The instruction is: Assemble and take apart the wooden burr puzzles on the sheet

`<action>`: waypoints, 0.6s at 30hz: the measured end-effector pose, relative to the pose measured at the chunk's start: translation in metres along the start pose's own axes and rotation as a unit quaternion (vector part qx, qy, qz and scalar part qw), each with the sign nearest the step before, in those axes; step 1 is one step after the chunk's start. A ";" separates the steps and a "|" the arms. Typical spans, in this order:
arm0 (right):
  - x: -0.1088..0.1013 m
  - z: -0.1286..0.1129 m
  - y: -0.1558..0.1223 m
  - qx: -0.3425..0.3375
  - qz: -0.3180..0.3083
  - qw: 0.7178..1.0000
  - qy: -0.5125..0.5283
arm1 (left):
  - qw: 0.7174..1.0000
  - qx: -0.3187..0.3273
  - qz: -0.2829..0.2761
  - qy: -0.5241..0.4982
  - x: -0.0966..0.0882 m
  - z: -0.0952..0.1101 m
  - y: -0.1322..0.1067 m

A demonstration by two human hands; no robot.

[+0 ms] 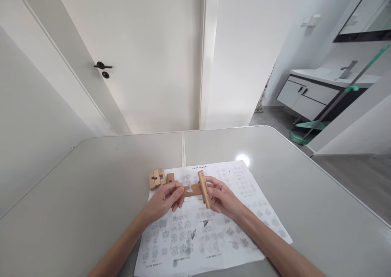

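Above the printed sheet (210, 256), my left hand (166, 199) pinches one end of a flat wooden puzzle piece (194, 190) with a cut-out in its middle. My right hand (222, 197) grips a longer wooden bar (204, 189), which stands at an angle across the other end of the flat piece. The two pieces touch; whether they interlock I cannot tell. Just beyond my left hand lies another wooden piece (170, 177) with a dark hole. Beside it, at the sheet's upper left corner, sits a block of assembled wooden pieces (157, 179).
The sheet, printed with small diagrams, lies on a grey table (76, 195) with a seam down its middle. Past the far edge stands a white door (146, 45) with a black handle (103, 66). At the right are a sink cabinet (308, 91) and a green-and-grey broom (351, 85).
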State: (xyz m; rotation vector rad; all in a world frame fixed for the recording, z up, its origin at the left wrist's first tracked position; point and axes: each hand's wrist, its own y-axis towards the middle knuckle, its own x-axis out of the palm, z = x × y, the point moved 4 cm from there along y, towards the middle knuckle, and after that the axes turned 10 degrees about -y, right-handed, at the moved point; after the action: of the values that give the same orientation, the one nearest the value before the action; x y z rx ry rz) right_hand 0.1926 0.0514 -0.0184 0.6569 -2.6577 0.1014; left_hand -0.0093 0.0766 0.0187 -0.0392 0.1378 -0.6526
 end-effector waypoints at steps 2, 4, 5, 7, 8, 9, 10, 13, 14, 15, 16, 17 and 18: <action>-0.001 0.002 0.000 -0.011 0.015 1.000 0.008 | 1.000 -0.002 -0.002 -0.007 0.004 -0.001 0.000; -0.003 0.003 0.000 -0.016 0.031 0.999 0.015 | 1.000 -0.004 -0.007 -0.010 0.007 -0.001 0.000; -0.004 0.004 0.001 -0.016 0.040 0.999 0.018 | 1.000 -0.005 -0.008 -0.010 0.008 -0.001 0.000; -0.005 0.005 0.001 -0.013 0.054 0.998 0.025 | 1.000 -0.002 -0.008 -0.007 0.009 0.000 -0.001; -0.006 0.006 0.001 -0.009 0.056 0.998 0.030 | 1.000 -0.001 -0.009 -0.004 0.009 0.001 -0.001; -0.006 0.006 0.002 -0.004 0.057 0.998 0.036 | 1.000 -0.001 -0.012 -0.001 0.009 0.001 -0.001; -0.006 0.007 0.002 0.001 0.057 0.997 0.043 | 1.000 -0.001 -0.017 0.001 0.009 0.001 -0.002; -0.006 0.006 0.002 0.009 0.072 0.996 0.045 | 1.000 -0.008 -0.030 0.006 0.011 0.002 -0.002; -0.007 0.005 0.002 0.009 0.083 0.996 0.037 | 0.999 -0.011 -0.030 0.009 0.012 0.002 -0.002; -0.007 0.005 0.002 0.010 0.092 0.995 0.027 | 0.999 -0.014 -0.031 0.012 0.013 0.002 -0.002; -0.008 0.004 0.002 0.012 0.100 0.995 0.018 | 0.999 -0.015 -0.033 0.015 0.014 0.002 -0.002; -0.008 0.005 0.002 0.015 0.103 0.994 0.012 | 0.999 -0.015 -0.037 0.017 0.016 0.002 -0.002; -0.008 0.006 0.002 0.017 0.103 0.994 0.011 | 0.999 -0.015 -0.042 0.018 0.017 0.002 -0.003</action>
State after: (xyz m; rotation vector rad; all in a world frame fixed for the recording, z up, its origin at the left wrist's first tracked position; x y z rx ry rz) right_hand 0.1966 0.0557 -0.0268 0.3881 -2.7004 0.2116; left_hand 0.0028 0.0643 0.0190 -0.0631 0.1811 -0.7361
